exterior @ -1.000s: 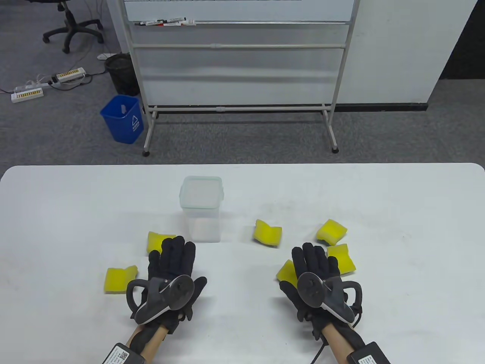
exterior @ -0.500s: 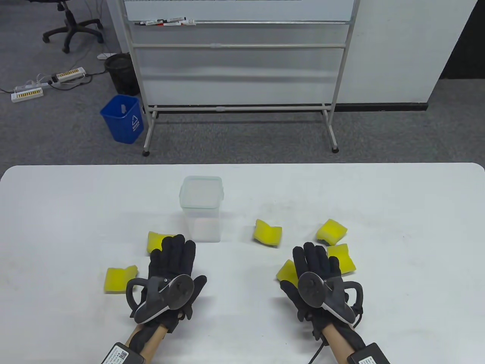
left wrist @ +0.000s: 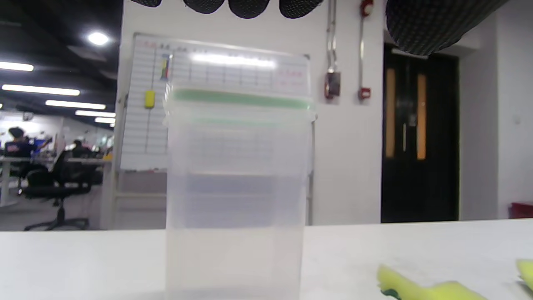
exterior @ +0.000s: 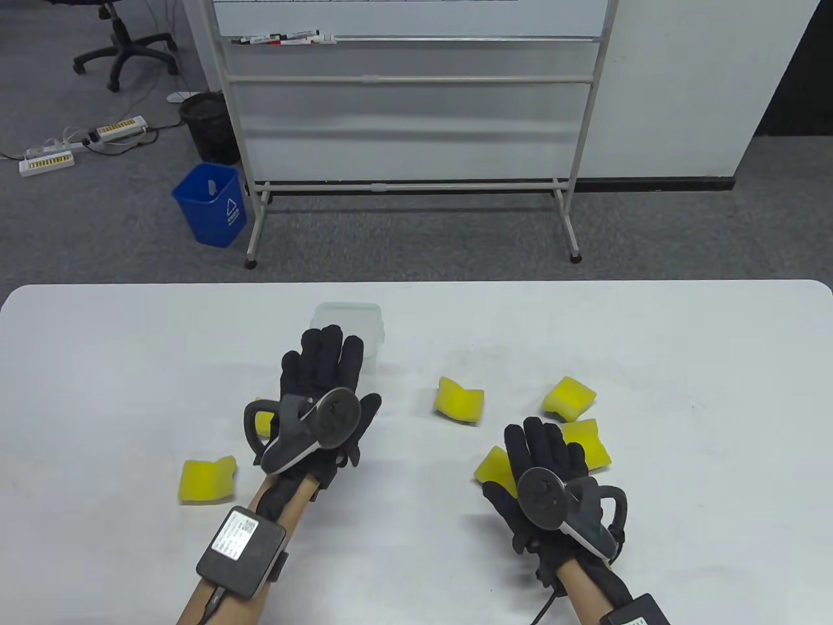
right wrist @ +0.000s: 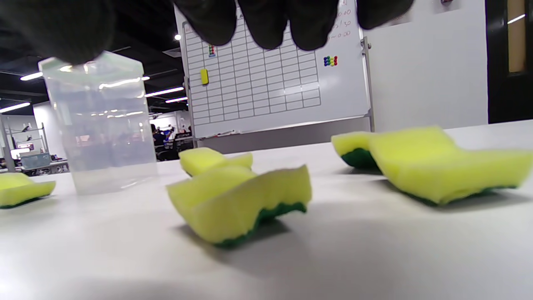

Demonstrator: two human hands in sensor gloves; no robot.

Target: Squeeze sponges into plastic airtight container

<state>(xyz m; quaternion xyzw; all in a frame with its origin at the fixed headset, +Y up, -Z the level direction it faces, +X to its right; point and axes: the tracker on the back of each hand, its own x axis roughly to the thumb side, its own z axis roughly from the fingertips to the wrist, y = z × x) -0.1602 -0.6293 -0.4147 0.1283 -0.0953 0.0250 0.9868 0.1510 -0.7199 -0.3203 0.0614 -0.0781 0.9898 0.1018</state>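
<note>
The clear plastic container (exterior: 366, 320) stands upright with its green-rimmed lid on, at the table's middle left; it also shows in the left wrist view (left wrist: 237, 187). My left hand (exterior: 322, 348) reaches over it with fingers stretched out, holding nothing; I cannot tell if it touches the lid. My right hand (exterior: 540, 439) lies open and flat on the table among yellow-green sponges. Sponges lie at its left (exterior: 491, 463) and right (exterior: 591, 443), with two more beyond, one at centre (exterior: 460, 399) and one to the right (exterior: 570, 397). Another lies at the near left (exterior: 207, 480).
One more sponge (exterior: 262, 423) is mostly hidden under my left tracker. The white table (exterior: 683, 364) ends at a far edge, with a whiteboard stand (exterior: 410, 189) and a blue bin (exterior: 211, 205) on the floor behind.
My left hand has lifted off the table and moved forward over the container, now covering most of it. My right hand has stayed almost still.
</note>
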